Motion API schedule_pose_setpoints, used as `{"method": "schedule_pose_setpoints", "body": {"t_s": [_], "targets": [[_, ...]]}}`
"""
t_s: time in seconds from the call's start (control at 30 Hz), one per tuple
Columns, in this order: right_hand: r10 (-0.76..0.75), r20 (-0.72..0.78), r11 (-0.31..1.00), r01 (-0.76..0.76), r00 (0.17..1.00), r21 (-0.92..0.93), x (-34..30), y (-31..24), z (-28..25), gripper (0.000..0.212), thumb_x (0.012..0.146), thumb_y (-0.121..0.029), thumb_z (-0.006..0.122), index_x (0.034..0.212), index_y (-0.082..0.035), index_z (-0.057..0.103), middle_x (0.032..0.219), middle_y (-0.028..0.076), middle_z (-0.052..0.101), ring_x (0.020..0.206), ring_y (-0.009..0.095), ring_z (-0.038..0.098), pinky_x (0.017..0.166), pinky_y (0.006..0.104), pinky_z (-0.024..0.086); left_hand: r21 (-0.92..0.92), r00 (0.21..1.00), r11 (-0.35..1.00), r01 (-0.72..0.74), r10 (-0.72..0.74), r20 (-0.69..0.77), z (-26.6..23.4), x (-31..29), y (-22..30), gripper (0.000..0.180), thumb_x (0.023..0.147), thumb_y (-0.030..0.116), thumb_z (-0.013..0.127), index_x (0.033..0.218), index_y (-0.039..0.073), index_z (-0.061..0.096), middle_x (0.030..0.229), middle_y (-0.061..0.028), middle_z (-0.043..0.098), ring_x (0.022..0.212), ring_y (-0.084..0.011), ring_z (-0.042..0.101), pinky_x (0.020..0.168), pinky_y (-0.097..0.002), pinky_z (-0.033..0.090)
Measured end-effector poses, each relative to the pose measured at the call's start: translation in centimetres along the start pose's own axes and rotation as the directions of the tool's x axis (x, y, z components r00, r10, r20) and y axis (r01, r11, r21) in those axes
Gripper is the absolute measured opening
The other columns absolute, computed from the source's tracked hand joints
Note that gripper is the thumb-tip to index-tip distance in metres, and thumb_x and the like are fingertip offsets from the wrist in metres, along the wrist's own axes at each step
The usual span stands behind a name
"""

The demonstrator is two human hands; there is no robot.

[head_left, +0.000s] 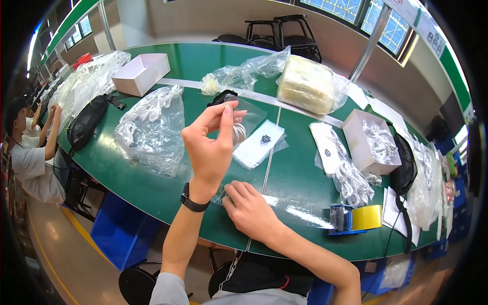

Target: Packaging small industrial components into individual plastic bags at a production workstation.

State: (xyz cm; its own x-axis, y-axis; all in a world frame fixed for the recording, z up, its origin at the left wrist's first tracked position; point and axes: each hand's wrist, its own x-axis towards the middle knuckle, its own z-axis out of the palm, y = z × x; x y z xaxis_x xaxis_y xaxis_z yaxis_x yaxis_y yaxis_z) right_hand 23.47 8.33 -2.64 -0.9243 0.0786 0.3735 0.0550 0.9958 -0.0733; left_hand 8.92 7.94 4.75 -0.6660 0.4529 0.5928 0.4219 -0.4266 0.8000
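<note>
A clear bag (252,116) with a coiled white cable (238,133) is hanging above the middle of the bench (203,226), where the left hand (211,145) is pinching it between thumb and fingers. The right hand (251,211) is hovering or resting low over the bench's near edge, fingers curling; whether it is gripping anything, I cannot tell. White packets (260,145) are lying just beyond. A large plastic bag (152,129) is sitting to the left; bundled white cables (352,185), a tape dispenser (355,218) and a cable-filled box (356,137) are standing or lying to the right. Farther left, a co-worker (30,165) is reaching forward.
</note>
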Motion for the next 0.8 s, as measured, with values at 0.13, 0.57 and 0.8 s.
{"method": "schedule_pose_setpoints", "body": {"t_s": [0.13, 0.57, 0.8], "targets": [[-0.033, -0.049, 0.998, 0.035, 0.998, 0.044, -0.8, -1.2, -0.4, 0.016, 0.079, -0.009, 0.068, 0.089, 0.004, 0.064, 0.108, 0.017, 0.063, 0.110, 0.032, 0.058, 0.097, 0.0413, 0.047, -0.010, 1.000, 1.000, 0.004, -0.004, 0.009, 0.1, 0.0, -0.2, 0.018, 0.100, 0.007, 0.060, 0.106, -0.006, 0.072, 0.089, -0.0126, 0.077, 0.080, -0.0133, 0.073, 0.073, -0.0252, 0.056], [0.718, -0.435, 0.635, -0.255, 0.544, 0.729, -1.6, 5.2, -7.5, 0.008, 0.087, 0.000, 0.072, 0.092, 0.004, 0.068, 0.096, 0.011, 0.067, 0.084, 0.018, 0.064, 0.076, 0.0280, 0.051, 0.053, 0.923, 0.986, -0.157, 0.128, 0.364, 2.6, -3.7, 0.5, 0.016, 0.093, 0.000, 0.066, 0.104, -0.005, 0.076, 0.093, -0.0158, 0.077, 0.084, -0.0180, 0.076, 0.074, -0.0266, 0.060], [0.667, -0.435, 0.629, -0.144, 0.604, 0.764, -4.6, 6.5, -8.7, 0.005, 0.086, 0.003, 0.073, 0.090, 0.004, 0.069, 0.087, 0.009, 0.067, 0.082, 0.016, 0.065, 0.076, 0.0270, 0.051, -0.167, 0.838, 0.959, 0.231, -0.108, 0.536, 2.7, -4.1, 1.6, 0.017, 0.096, 0.002, 0.064, 0.107, -0.008, 0.073, 0.094, -0.0162, 0.077, 0.086, -0.0211, 0.076, 0.078, -0.0291, 0.061]]}}
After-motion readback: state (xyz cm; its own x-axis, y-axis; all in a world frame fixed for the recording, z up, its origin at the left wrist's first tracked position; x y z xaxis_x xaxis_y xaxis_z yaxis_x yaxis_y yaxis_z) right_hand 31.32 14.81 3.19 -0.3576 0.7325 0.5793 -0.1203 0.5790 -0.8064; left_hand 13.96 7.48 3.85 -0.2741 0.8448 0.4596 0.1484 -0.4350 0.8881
